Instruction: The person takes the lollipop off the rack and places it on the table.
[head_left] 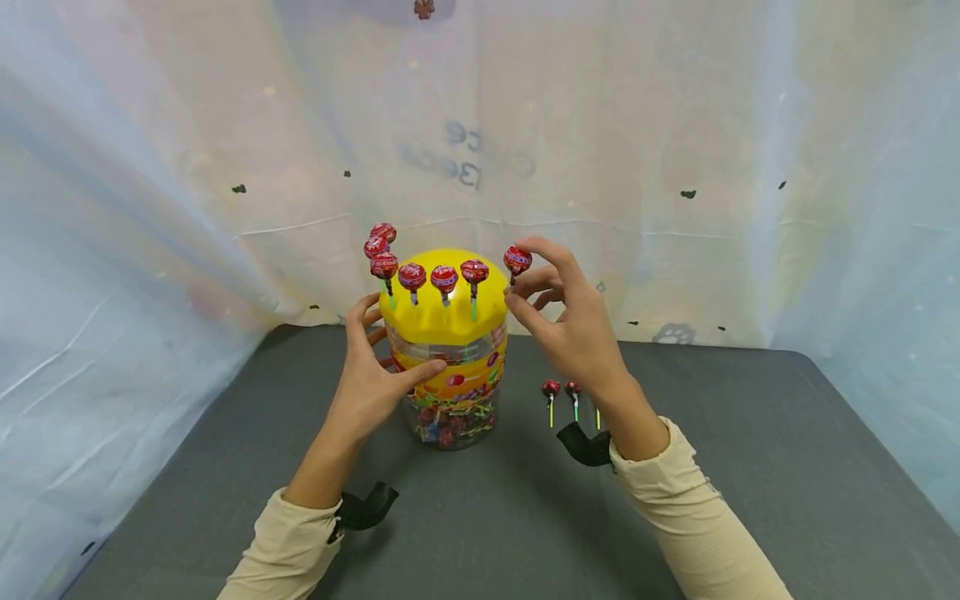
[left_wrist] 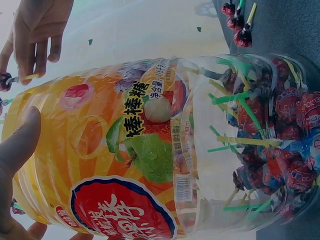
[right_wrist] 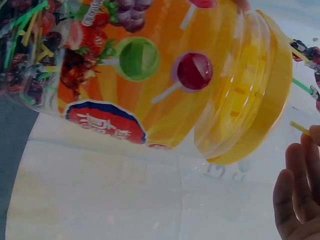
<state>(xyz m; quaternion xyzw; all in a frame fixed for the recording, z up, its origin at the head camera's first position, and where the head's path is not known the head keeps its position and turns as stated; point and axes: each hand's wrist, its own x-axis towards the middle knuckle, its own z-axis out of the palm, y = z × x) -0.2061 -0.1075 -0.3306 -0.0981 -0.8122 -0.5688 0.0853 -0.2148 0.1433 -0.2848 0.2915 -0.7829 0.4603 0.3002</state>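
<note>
A clear plastic candy jar (head_left: 453,379) with a yellow lid (head_left: 442,327) stands upright on the table. My left hand (head_left: 367,387) grips it just under the lid, thumb across the front and fingers round the left side. Several red-wrapped lollipops (head_left: 444,279) stand up from the lid along its left and front edge. At the lid's right, my right hand (head_left: 573,329) pinches another lollipop (head_left: 517,260), head upward. Its short yellow stick (right_wrist: 299,127) shows in the right wrist view, apart from the lid. Loose lollipops (left_wrist: 295,150) fill the jar's bottom.
To the right of the jar, a row of 3 lollipops (head_left: 551,387) lies on the dark grey table (head_left: 480,533), partly behind my right wrist. A pale translucent curtain (head_left: 600,167) hangs behind the table and along its sides.
</note>
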